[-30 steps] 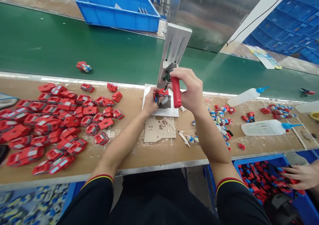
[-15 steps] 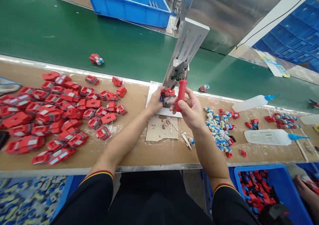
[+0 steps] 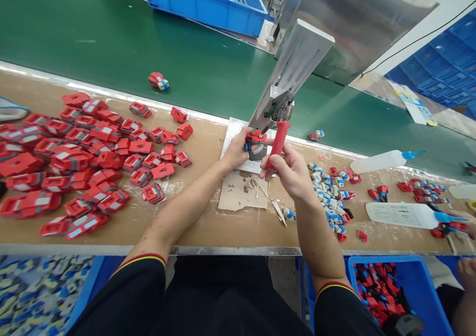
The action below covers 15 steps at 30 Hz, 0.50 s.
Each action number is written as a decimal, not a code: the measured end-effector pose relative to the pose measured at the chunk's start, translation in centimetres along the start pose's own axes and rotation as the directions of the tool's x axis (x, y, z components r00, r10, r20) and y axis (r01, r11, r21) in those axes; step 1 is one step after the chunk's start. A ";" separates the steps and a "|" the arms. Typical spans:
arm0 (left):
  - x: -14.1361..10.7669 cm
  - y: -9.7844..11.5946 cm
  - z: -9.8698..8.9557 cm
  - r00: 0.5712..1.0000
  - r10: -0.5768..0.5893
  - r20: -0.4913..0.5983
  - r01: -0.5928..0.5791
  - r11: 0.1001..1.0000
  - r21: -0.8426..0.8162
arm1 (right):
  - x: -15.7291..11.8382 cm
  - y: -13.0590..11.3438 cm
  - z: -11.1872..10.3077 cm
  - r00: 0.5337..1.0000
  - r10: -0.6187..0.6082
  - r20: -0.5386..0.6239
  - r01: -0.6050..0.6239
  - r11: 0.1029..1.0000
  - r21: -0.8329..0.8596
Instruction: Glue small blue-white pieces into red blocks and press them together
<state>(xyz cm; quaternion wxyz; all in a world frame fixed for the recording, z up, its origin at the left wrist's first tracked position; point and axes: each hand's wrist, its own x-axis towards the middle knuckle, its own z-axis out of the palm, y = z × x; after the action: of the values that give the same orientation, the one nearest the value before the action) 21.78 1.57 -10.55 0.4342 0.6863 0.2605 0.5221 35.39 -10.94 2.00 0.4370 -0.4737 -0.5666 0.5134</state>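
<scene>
My left hand (image 3: 237, 150) is closed on a red part (image 3: 256, 137) with black and blue pieces, at the foot of an upright metal press (image 3: 273, 102). Its fingertips are partly hidden behind the part. My right hand (image 3: 292, 169) grips the red ribbed handle (image 3: 279, 142) of the press, just right of the part. Under both lies a metal base plate (image 3: 232, 135). A stained piece of cardboard (image 3: 238, 197) with pale rubber bands sits in front of the plate, and white tweezers (image 3: 278, 211) lie to its right.
Many red parts (image 3: 107, 160) cover the table's left side. Small white-and-blue parts (image 3: 330, 197) and white bottles (image 3: 401, 214) lie right. Behind runs a green belt (image 3: 111, 43) with a blue crate (image 3: 208, 6) beyond. Another person's hand (image 3: 464, 222) is at the far right.
The view has shifted slightly. My hands keep their holds on the part and the handle, the handle leaning a little more to the right. Another person's hand has appeared beside the bottle at the right.
</scene>
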 end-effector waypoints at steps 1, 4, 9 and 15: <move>0.0 -0.1 0.0 1.000 -0.001 0.001 0.001 1.000 0.000 | 0.0 0.0 -0.1 1.000 0.010 0.014 -0.010 1.000 -0.016; -0.1 -0.3 0.1 1.000 -0.008 0.014 0.008 1.000 0.005 | 0.6 0.4 -0.4 0.999 0.031 0.035 -0.029 0.997 -0.071; 0.0 0.1 0.0 0.999 -0.046 0.021 0.045 0.999 0.025 | 2.6 3.0 -0.4 0.997 -0.049 -0.056 0.037 0.980 -0.195; 0.0 0.6 -0.2 0.998 -0.054 0.043 0.054 0.998 0.017 | 4.0 5.2 0.0 0.989 -0.121 -0.079 0.100 0.968 -0.232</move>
<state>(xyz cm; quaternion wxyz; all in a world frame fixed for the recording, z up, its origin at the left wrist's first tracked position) 21.51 1.36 -10.05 0.4482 0.6937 0.2736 0.4931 35.21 -6.90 -3.12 0.4336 -0.5116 -0.6264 0.3974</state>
